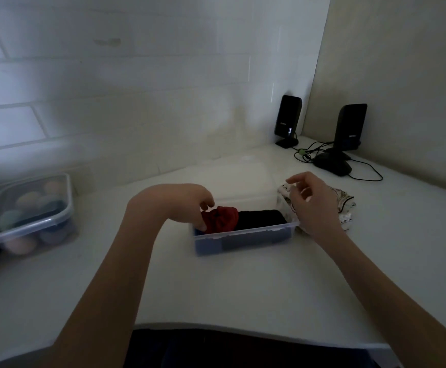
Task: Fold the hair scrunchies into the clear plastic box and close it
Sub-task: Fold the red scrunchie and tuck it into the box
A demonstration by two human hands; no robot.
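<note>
Head view: my left hand (190, 201) pinches the red scrunchie (221, 218) at the clear plastic box's (243, 241) left end, black scrunchie (263, 219) beside it. Right hand (314, 205) hovers released over the patterned scrunchie (345, 205) on the desk (243, 288). Risk I note: red springs up, blocks the lid (243, 176).

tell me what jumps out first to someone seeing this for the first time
The red scrunchie stands out most, tucked in the left end of the clear plastic box at the middle of the white counter, with the left hand on it. The right hand hovers over a white patterned scrunchie just right of the box.
</note>
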